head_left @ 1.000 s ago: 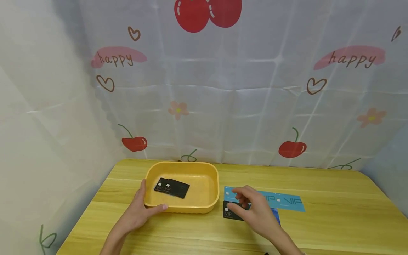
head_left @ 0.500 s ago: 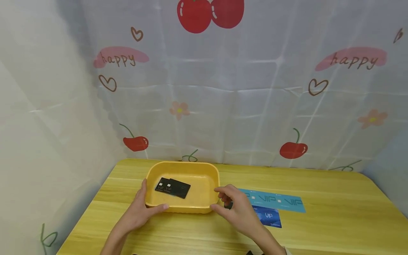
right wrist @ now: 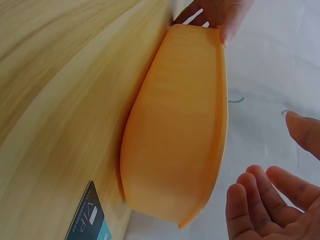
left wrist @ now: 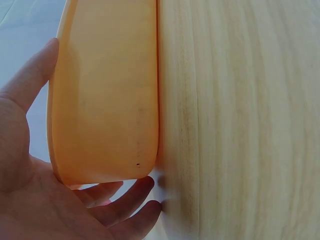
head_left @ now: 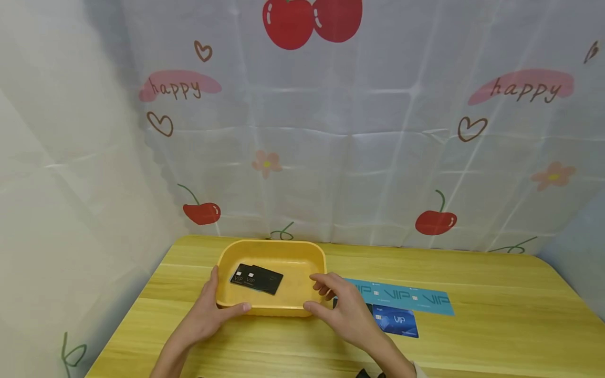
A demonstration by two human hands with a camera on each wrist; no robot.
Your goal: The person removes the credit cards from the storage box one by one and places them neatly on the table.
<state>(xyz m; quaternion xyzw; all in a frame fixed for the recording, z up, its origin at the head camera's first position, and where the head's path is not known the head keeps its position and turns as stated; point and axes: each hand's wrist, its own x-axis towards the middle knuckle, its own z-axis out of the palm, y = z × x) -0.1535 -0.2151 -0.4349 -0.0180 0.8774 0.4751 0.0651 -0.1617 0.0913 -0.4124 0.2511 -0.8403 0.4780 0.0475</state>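
A yellow plastic tray [head_left: 271,310] with rounded corners sits on the table, two overlapping black VIP cards [head_left: 264,281] lying inside. My left hand [head_left: 205,310] grips its near left corner, thumb on the front rim; in the left wrist view the fingers [left wrist: 125,202] bend around the end wall. By the near right corner, my right hand [head_left: 347,315] has thumb and fingers apart; the right wrist view shows the palm facing the tray with nothing held. Beneath this hand lies another black card [right wrist: 86,217], mostly hidden in the head view.
Right of the tray, light blue VIP cards [head_left: 404,297] lie in a row, a dark blue VIP card [head_left: 396,321] in front of them. A pale curtain [head_left: 350,184] printed with cherries and hearts hangs behind the wooden table [head_left: 496,320].
My right hand has moved left from over the cards to the tray's near right corner, uncovering the dark blue card and more of the light blue row. My left hand keeps its grip.
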